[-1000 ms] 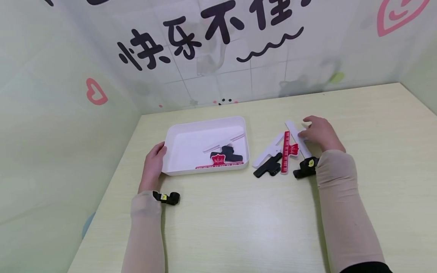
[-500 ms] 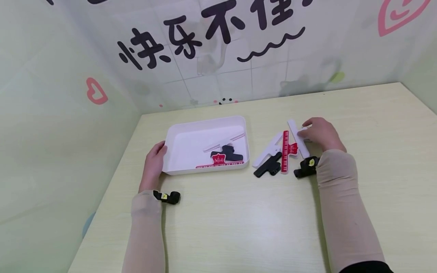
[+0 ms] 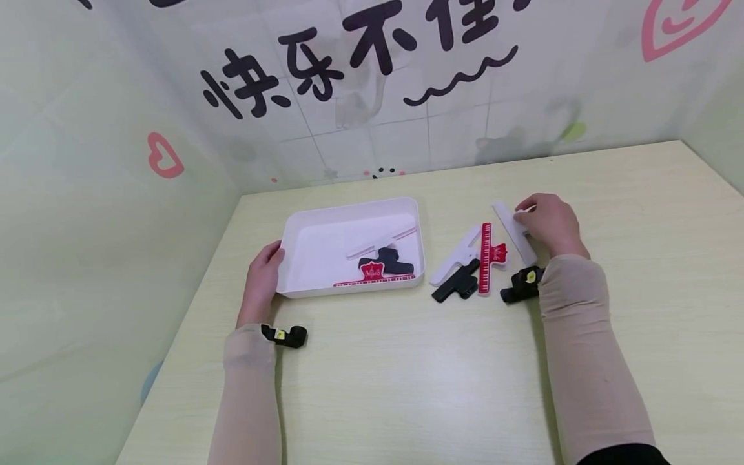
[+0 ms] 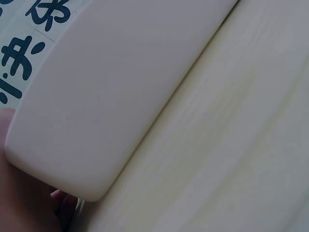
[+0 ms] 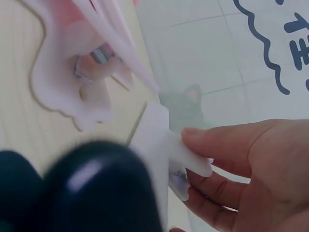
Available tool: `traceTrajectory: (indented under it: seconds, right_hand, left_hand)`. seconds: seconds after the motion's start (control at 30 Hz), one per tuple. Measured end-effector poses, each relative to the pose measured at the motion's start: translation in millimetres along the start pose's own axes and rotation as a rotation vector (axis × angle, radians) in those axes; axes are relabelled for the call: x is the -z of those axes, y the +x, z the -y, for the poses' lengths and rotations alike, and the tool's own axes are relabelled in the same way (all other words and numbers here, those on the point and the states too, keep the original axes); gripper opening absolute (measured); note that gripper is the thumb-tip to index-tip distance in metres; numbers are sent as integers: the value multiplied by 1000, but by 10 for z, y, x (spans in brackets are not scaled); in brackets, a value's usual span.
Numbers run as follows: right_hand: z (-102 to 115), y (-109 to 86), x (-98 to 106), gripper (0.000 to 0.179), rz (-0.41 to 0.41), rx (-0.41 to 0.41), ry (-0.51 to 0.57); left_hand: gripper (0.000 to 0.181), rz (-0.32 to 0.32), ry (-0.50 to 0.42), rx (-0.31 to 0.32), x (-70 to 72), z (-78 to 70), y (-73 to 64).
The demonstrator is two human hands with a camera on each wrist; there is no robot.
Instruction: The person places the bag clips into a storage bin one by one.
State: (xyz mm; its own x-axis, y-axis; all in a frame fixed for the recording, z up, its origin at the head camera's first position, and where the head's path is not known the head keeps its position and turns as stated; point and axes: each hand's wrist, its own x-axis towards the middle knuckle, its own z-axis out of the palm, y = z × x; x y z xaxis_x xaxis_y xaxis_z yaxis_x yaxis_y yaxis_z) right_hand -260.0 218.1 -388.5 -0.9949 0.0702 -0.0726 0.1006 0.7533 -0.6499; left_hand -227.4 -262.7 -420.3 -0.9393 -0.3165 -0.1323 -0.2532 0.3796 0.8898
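My left hand (image 3: 261, 274) grips the left end of a white tray (image 3: 316, 252), thumb at the rim; the left wrist view shows fingers curling beneath its corner (image 4: 91, 191). In the tray lie a white clip (image 3: 380, 243), a black clip (image 3: 386, 263) and a red clip (image 3: 372, 272). To the right, my right hand (image 3: 549, 223) pinches the short handle of another white clip (image 3: 514, 234) between thumb and fingers, as the right wrist view shows. Its long bar (image 5: 154, 130) slants up. Left of it are a red-and-white clip (image 3: 485, 258), a black clip (image 3: 456, 282) and a white clip (image 3: 453, 258).
The pale wooden table (image 3: 395, 374) runs back to a printed wall sheet (image 3: 401, 135) with dark lettering. Each wrist wears a small black camera, one on the left (image 3: 290, 336) and one on the right (image 3: 521, 286). The loose clips lie close together, partly overlapping.
The white clip at my right hand has shifted slightly right, away from the red-and-white clip, and my fingers have closed on its handle. My left hand and the tray stay put.
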Motion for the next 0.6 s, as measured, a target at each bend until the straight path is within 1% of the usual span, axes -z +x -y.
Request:
traceTrajectory:
  seconds: [0.07,0.17,0.27,0.4,0.5,0.6]
  right_hand:
    - [2,-3,12,32,-34,-1,11]
    - [10,-4,27,32,-55,-16,33]
    - [12,5,21,34,-36,-45,79]
    - [9,20,-4,38,4,-87,178]
    - [10,27,-16,40,17,-96,232]
    - [17,33,-23,40,25,-87,259]
  left_hand:
    - [47,3,-1,0,-1,1,-5]
    - [47,6,-5,3,-3,5,-8]
    - [47,5,-3,3,-7,10,-5]
    - [46,0,4,1,-8,12,3]
    - [47,1,-2,8,-9,15,5]
    - [48,8,-12,17,-8,25,5]
